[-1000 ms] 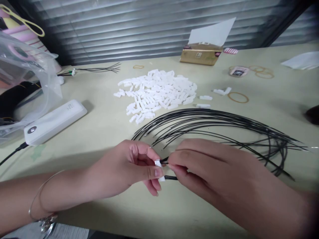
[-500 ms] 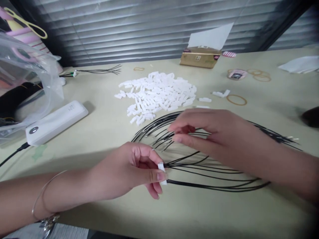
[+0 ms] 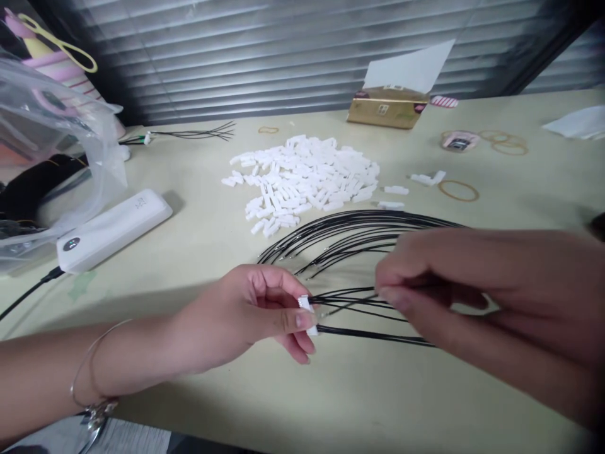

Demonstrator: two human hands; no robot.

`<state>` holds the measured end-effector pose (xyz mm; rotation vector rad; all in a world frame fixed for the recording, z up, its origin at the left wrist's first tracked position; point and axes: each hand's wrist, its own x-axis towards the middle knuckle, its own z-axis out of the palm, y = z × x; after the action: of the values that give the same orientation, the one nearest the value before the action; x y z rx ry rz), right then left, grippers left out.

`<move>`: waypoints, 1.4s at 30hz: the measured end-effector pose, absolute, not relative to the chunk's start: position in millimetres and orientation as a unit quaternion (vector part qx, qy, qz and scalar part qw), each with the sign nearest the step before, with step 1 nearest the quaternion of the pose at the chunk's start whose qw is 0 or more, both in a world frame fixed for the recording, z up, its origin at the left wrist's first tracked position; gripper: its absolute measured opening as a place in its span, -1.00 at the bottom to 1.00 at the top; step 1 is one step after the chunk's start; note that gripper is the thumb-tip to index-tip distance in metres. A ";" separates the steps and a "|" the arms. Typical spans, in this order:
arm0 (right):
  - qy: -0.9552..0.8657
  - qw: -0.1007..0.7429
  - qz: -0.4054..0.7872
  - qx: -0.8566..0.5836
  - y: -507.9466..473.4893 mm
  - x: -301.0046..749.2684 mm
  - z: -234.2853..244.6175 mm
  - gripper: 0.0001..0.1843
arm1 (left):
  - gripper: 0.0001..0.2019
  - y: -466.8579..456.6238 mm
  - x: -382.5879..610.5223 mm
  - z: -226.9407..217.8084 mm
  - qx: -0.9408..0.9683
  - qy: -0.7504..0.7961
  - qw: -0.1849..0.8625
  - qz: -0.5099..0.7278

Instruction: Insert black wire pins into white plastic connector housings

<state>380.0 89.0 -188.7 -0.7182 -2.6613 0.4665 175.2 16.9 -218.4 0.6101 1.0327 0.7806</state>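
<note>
My left hand [image 3: 250,315] pinches a small white plastic connector housing [image 3: 307,314] between thumb and fingers, with several black wires [image 3: 373,335] running from it to the right. My right hand [image 3: 454,296] is at the right of the view, its fingertips pinching one thin black wire [image 3: 352,304] whose bare metal tip sits close to the housing. Behind the hands, a fan of loose black wires with metal-crimped ends [image 3: 354,232] lies on the table. A large pile of white connector housings [image 3: 297,180] lies beyond them.
A white power bank [image 3: 113,230] with a cable and a clear plastic bag [image 3: 57,132] lie at the left. Beyond stand a gold box with white paper [image 3: 387,108] and a small wire bundle [image 3: 191,133]. Rubber bands [image 3: 458,190] and loose housings [image 3: 428,178] lie right.
My right hand has come down and right from above the wires, now pinching one wire near the housing. My left hand still holds the housing in about the same place.
</note>
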 end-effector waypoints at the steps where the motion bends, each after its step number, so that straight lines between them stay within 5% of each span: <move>1: -0.941 0.155 0.168 -0.250 86.0 381.2 -191.6 -0.76 | -0.92 16.7 175.2 -218.6 0.276 0.474 0.755 0.360; 34: -0.963 0.137 0.162 -0.165 80.7 372.4 -214.0 -0.73 | -0.90 19.7 172.3 -217.8 0.262 0.496 0.756 0.336; 42: -0.972 0.154 0.133 -0.116 70.9 366.0 -222.5 -0.65 | -0.72 16.8 177.9 -215.7 0.274 0.508 0.736 0.355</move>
<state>366.0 70.9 -222.5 -0.3331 -2.7875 0.3807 177.9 16.8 -215.7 0.6016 1.1153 0.7794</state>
